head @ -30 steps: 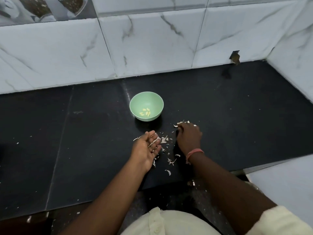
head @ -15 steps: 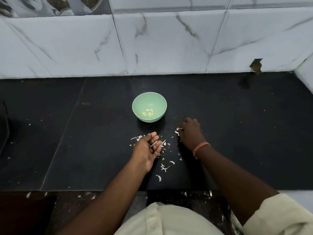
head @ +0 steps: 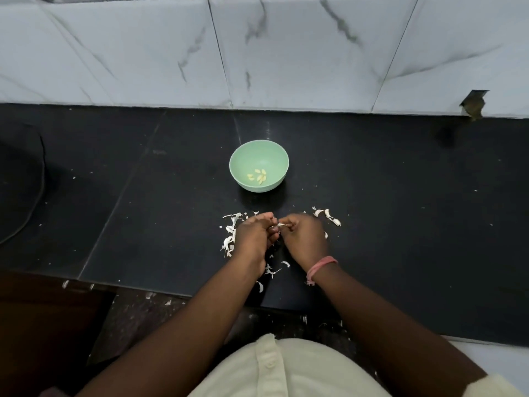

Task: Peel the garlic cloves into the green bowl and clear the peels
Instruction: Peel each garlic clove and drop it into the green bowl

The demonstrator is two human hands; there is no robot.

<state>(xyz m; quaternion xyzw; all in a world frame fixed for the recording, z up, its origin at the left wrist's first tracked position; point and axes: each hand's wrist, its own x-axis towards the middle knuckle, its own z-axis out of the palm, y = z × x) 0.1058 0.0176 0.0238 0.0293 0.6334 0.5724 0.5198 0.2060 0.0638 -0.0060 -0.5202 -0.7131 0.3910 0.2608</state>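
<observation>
Just in front of the green bowl (head: 259, 166), on the black countertop (head: 400, 213), both hands meet over a scatter of garlic peels (head: 229, 239). Left hand (head: 253, 237) has fingers curled inward, fingertips touching the right hand's; what it grips is hidden, so can't tell its hold. Right hand (head: 305, 239) pinches a small white peel piece (head: 282, 224) between thumb and fingers, right at the gap between the two hands. Pink band (head: 320, 267) on the right wrist. Bowl sits upright, apart from the hands, with a few peeled garlic cloves (head: 258, 176) lying at its bottom. More peels lie nearer the person than the bowl: a clump left of the left hand, two curled bits (head: 327, 215) right of the right hand, small flakes under the wrists toward the counter edge. Behind the bowl, white marble-look tile wall (head: 286, 53); a chipped hole (head: 473, 106) in the tile far right of the bowl. Dark cable (head: 37, 190) curves far left of the bowl. Cream shirt (head: 286, 368) at the bottom of the frame.
</observation>
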